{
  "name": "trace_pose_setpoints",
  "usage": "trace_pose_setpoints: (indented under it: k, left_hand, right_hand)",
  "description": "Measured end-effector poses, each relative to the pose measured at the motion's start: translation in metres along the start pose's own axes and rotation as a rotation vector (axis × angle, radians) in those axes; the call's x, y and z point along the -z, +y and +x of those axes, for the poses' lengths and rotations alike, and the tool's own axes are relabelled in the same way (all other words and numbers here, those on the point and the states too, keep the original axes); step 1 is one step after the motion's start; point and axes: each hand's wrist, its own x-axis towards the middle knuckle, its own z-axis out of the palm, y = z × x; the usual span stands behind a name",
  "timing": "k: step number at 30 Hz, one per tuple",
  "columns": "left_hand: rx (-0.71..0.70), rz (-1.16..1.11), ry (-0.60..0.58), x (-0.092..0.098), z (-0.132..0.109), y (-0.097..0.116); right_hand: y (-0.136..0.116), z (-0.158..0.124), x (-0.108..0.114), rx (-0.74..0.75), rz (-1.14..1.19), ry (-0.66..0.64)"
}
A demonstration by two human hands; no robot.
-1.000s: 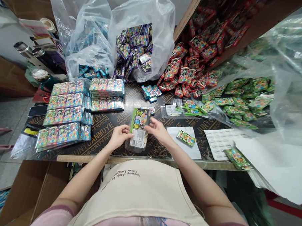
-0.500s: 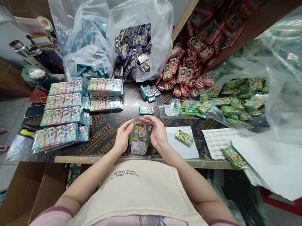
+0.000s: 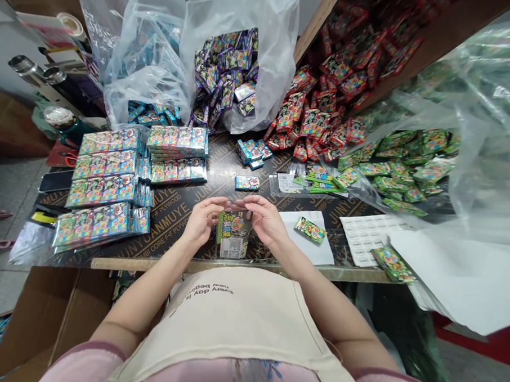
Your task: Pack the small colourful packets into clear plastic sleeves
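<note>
A clear plastic bag (image 3: 234, 249) with a green printed card and a white label in it lies at the table's front edge. My left hand (image 3: 202, 220) is at its upper left, thumb and fingers pinched at the bag's top edge. At the upper right, my right hand (image 3: 266, 220) pinches the same edge, its fingertips close to those of the left. The thin film between the fingertips is hard to make out. Just beyond my hands lies a small blue candy packet (image 3: 247, 183). A green candy packet (image 3: 309, 229) rests on white paper (image 3: 321, 257) to the right.
Stacked multicoloured packs (image 3: 104, 164) stand at left. Behind are a bag of purple packets (image 3: 226, 63), a heap of red packets (image 3: 315, 121) and loose blue packets (image 3: 253, 151). Green packets (image 3: 398, 173) spill from plastic at right, near a label sheet (image 3: 362, 237). A cardboard box (image 3: 45, 318) stands below left.
My hands have drawn slightly apart from the bag's sides, the left one moving a little left. Their fingertips stay at its top edge. The view has shifted slightly.
</note>
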Motion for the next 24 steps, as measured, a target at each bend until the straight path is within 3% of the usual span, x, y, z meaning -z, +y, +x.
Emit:
trace_pose_setpoints:
  k: [4, 6, 14, 21, 24]
  left_hand:
    - [-0.388, 0.396, -0.026, 0.004, -0.007, 0.015]
    - [-0.45, 0.514, -0.079, 0.007, -0.009, 0.021]
    - [-0.223, 0.447, -0.151, 0.014, 0.005, 0.032]
    - [-0.215, 0.52, -0.2, 0.017, 0.006, 0.034]
    - [-0.315, 0.605, -0.252, 0.017, 0.0, 0.037]
  right_hand:
    - [-0.001, -0.003, 0.007, 0.292, -0.33, 0.026]
    - [-0.003, -0.006, 0.009, 0.36, -0.396, -0.008]
    - [-0.025, -0.005, 0.002, 0.257, -0.465, -0.108]
    - [-0.03, 0.0, 0.001, 0.21, -0.476, -0.199]
    - [-0.03, -0.001, 0.007, 0.212, -0.507, -0.24]
